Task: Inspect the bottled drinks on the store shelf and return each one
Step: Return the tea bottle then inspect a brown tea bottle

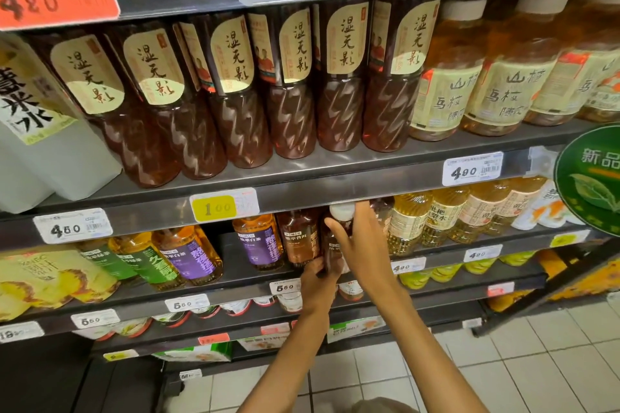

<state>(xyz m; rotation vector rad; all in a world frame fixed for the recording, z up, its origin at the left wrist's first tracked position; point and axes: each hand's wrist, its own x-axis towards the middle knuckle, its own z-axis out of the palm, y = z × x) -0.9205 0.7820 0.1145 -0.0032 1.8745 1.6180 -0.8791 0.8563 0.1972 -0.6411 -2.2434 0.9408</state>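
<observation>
Both arms outstretched, left hand point(317, 275) under, right hand point(360, 241) around (fingers wrapped) one brown bottle point(332, 245).

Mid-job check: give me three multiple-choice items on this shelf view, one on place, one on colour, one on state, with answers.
1. Where is the held bottle?
A. top row
B. in front of the shelf with purple-label bottles
C. on the floor

2. Its cap is:
A. white
B. red
C. green

3. How is it held?
A. left hand alone
B. nobody touches it
C. both hands

Answers:
B, it is level with that row, under the yellow 1.00 tag.
A, the cap shows white.
C, the left hand takes the base and the right hand the side.
</observation>
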